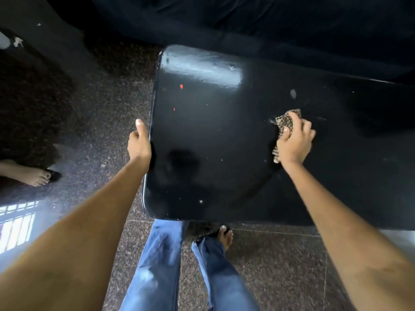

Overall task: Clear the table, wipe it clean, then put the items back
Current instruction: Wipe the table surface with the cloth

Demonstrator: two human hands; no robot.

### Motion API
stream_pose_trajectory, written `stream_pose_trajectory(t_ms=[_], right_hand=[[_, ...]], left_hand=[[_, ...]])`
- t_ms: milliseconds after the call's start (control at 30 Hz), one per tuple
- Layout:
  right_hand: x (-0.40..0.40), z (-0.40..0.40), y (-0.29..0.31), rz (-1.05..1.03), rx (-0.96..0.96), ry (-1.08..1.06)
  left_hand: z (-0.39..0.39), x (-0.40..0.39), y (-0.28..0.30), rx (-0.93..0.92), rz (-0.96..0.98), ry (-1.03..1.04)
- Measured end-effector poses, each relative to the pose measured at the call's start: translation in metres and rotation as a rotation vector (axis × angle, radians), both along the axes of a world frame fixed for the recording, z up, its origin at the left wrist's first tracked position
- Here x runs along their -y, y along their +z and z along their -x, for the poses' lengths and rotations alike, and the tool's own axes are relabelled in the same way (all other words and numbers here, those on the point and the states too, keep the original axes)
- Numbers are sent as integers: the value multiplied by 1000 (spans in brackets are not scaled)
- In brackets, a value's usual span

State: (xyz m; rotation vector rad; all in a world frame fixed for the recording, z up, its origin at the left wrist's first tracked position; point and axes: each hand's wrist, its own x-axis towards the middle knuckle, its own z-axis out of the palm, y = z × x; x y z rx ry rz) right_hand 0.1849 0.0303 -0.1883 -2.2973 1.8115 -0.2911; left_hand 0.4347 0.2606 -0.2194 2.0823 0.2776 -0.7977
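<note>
Head view: my right hand (294,142) clutches the checked cloth (286,122) on the black table (202,135); my left hand (139,142) grips its edge. Pale smudge (293,93) beyond my fingertips and red specks (181,86) leftward could get missed.

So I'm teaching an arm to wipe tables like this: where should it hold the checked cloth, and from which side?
Probably from above, at the bunched middle. The checked cloth lies on the black table, so only its top is reachable. The right hand covers it, fingers curled over the wad, ends sticking out front and back. The left hand steadies the table's edge.
</note>
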Motion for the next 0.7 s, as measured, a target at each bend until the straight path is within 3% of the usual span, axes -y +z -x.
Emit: stream_pose_trajectory(t_ms=[67, 133, 300, 367, 467, 567, 700], right_hand=[[-32, -26, 2, -25, -4, -185], [-89, -57, 4, -29, -62, -130], [-264, -101, 5, -60, -63, 641], [-280, -86, 6, -50, -106, 846], [-247, -44, 1, 105, -107, 971], [-180, 30, 3, 99, -157, 805], [-77, 152, 8, 22, -242, 294]], left_hand=[[8, -22, -1, -31, 4, 85], [20, -42, 0, -61, 33, 138], [57, -90, 3, 67, -115, 170], [80, -102, 8, 150, -236, 174], [107, -102, 20, 235, -286, 123], [119, -80, 29, 319, -270, 89], [130, -55, 35, 462, -284, -45]])
